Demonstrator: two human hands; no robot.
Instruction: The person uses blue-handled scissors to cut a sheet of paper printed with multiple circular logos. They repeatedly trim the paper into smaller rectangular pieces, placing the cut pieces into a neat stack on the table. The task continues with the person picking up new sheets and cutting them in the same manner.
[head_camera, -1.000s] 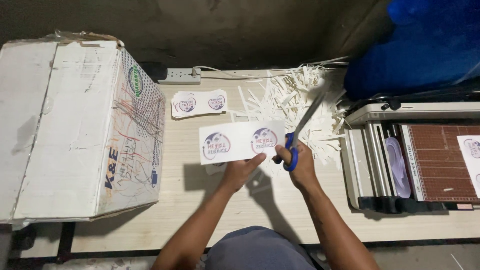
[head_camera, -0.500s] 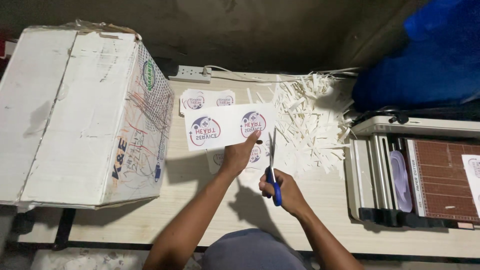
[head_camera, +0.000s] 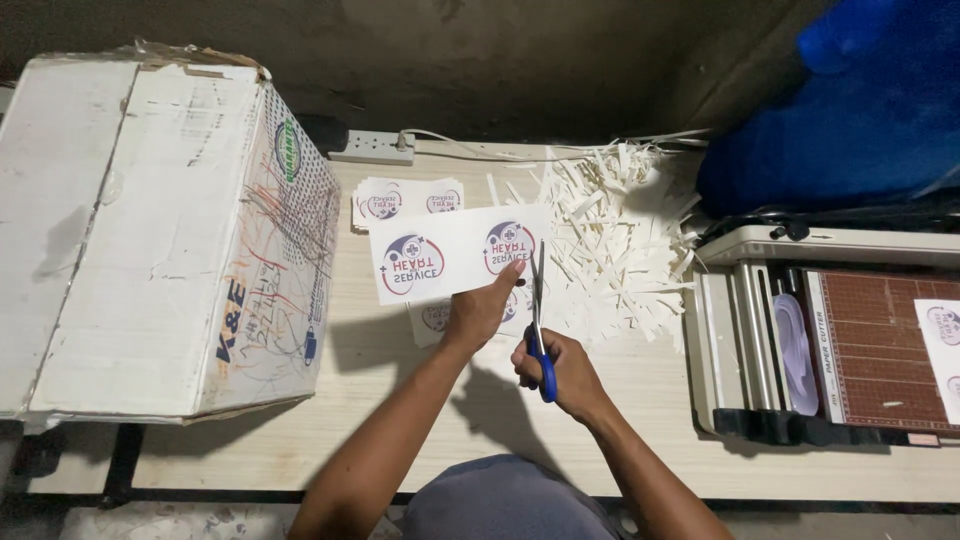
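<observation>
Scissors (head_camera: 538, 320) with blue handles now stand blades-up at the printed sheet's (head_camera: 455, 253) right edge, raised from half a second ago. The right hand (head_camera: 560, 370) has its fingers closed through the handles; the left hand (head_camera: 480, 312) pinches the sheet's lower edge, holding it above the worktop (head_camera: 400, 400). Paper strips (head_camera: 610, 240) crowd two o'clock, the cardboard box (head_camera: 160, 240) nine, the paper cutter (head_camera: 830, 340) three; bare worktop lies toward six.

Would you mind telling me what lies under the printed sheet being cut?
Under the printed sheet, held by the left hand, more printed labels lie on the table. How many lie there is hidden by the sheet and hand. The right hand works blue-handled scissors.
</observation>
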